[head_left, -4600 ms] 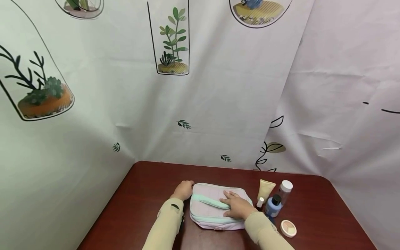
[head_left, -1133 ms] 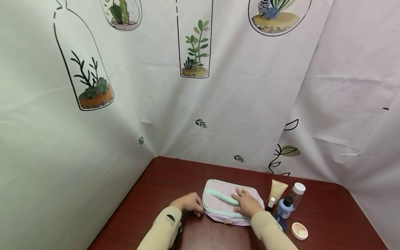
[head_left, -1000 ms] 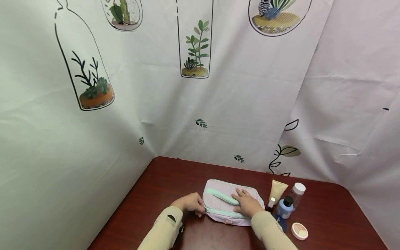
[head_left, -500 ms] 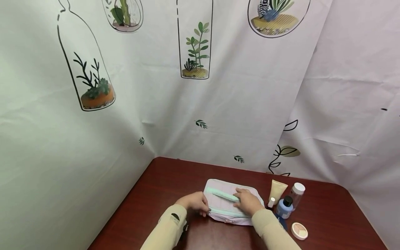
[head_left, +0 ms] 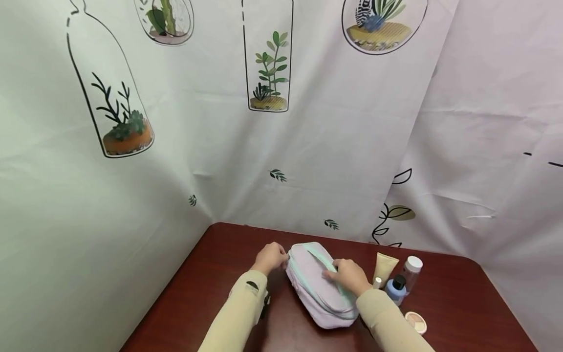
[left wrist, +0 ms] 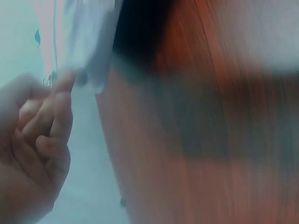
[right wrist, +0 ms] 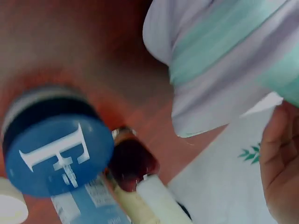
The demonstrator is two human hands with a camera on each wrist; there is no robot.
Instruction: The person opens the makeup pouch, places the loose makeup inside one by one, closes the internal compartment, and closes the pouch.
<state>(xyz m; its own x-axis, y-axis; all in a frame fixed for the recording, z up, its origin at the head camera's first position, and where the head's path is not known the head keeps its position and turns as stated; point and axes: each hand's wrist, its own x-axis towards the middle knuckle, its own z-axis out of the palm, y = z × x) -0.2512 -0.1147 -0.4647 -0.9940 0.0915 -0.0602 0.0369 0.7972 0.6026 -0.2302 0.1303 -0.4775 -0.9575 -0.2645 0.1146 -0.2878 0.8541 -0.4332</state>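
Note:
A lilac cosmetic bag (head_left: 310, 278) with mint trim and a mint handle (head_left: 323, 259) lies turned at an angle on the dark red table. At its far left corner my left hand (head_left: 270, 256) pinches the zipper pull; in the left wrist view the thumb and index finger meet at the zip's end, beside the bag's blurred fabric (left wrist: 88, 42). My right hand (head_left: 349, 275) grips the handle from the right, thumb over the lid. Only part of that hand (right wrist: 282, 163) shows in the right wrist view, its fingertips at the mint strap.
Right of the bag stand a cream tube (head_left: 384, 266), a white-capped clear bottle (head_left: 412, 269), a blue bottle (head_left: 396, 292) and a small dark-red bottle (right wrist: 133, 161). A round compact (head_left: 415, 322) lies nearer. A blue-lidded jar (right wrist: 60, 154) shows close by.
The bag has swung round on the table, its left end going away from me. My left hand has moved away with that corner. My right hand has gone from lying flat on the lid to gripping the handle.

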